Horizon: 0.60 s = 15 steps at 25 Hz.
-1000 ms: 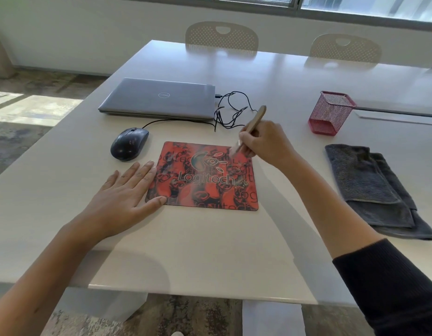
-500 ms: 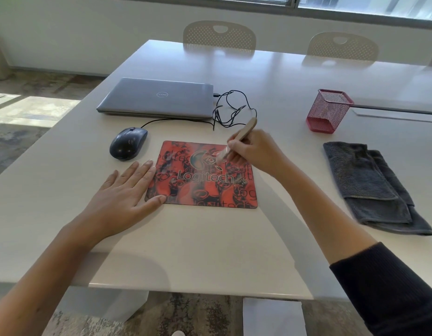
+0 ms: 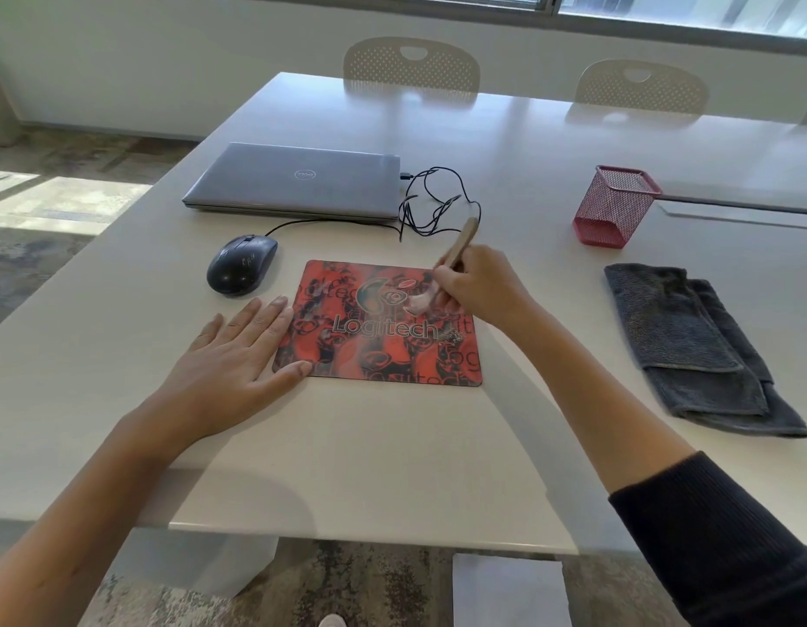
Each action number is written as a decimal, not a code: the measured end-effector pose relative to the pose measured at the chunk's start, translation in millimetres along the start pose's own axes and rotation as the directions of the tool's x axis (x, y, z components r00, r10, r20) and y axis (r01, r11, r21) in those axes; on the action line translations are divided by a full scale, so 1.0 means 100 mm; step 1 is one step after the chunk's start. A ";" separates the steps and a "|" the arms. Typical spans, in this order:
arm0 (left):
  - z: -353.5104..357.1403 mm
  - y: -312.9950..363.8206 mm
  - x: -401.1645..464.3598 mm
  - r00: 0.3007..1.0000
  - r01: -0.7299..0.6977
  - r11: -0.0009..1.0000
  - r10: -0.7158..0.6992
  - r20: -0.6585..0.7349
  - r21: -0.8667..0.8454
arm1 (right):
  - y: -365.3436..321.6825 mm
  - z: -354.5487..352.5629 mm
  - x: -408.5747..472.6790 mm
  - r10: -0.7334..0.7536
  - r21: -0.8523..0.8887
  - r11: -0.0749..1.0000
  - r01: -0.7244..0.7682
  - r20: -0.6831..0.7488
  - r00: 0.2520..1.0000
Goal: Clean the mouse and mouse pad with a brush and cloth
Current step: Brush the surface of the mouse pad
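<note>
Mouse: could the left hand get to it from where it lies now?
Probably yes. The left hand lies flat at the mouse pad's left edge, holding nothing; the mouse sits just beyond its fingertips, nothing between.

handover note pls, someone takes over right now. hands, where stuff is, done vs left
Left hand: flat, fingers straight, pinning the mouse pad at its left edge.
Right hand: holds the brush, bristles on the pad's upper right.
Mouse: on the table left of the pad's far corner, untouched.
Cloth: folded at the right, untouched.
Done: pad brushing under way.
Left: finish the pad, brush the mouse, wipe both with the cloth.
</note>
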<state>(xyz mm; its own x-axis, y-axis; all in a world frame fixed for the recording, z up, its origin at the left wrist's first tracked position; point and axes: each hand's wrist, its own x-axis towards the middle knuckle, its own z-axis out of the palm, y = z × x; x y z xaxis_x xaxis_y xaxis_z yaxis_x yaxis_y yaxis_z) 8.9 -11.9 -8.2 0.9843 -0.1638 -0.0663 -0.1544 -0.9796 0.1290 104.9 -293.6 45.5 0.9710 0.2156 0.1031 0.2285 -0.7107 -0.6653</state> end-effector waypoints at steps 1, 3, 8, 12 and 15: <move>0.00 0.00 0.00 1.000 0.000 1.000 0.000 -0.003 0.001 | 0.03 -0.05 0.03 -0.006 -0.158 0.987 -0.005 -0.067 0.998; 0.01 0.00 0.00 1.000 -0.001 1.000 0.001 -0.008 -0.001 | 0.02 -0.13 0.05 -0.050 -0.256 0.967 0.007 -0.165 0.985; 0.02 -0.02 0.02 1.000 -0.009 1.000 0.009 -0.010 -0.002 | -0.17 0.11 -0.05 -0.077 0.197 0.979 0.059 0.084 0.993; 0.03 -0.03 0.02 1.000 -0.011 1.000 0.011 -0.012 0.000 | -0.08 -0.02 0.01 -0.088 -0.269 0.960 0.074 -0.041 0.995; 0.03 -0.03 0.02 1.000 -0.011 1.000 0.011 -0.014 -0.003 | -0.15 -0.05 0.01 -0.151 -0.096 0.984 0.148 -0.018 0.988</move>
<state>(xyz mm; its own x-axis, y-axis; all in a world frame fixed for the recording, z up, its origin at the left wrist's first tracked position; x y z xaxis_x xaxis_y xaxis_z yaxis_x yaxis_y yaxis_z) 10.8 -9.8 -11.2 0.9836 -0.1730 -0.0515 -0.1650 -0.9774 0.1326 102.7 -286.2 58.8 0.9266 0.3080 0.2156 0.3755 -0.7316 -0.5689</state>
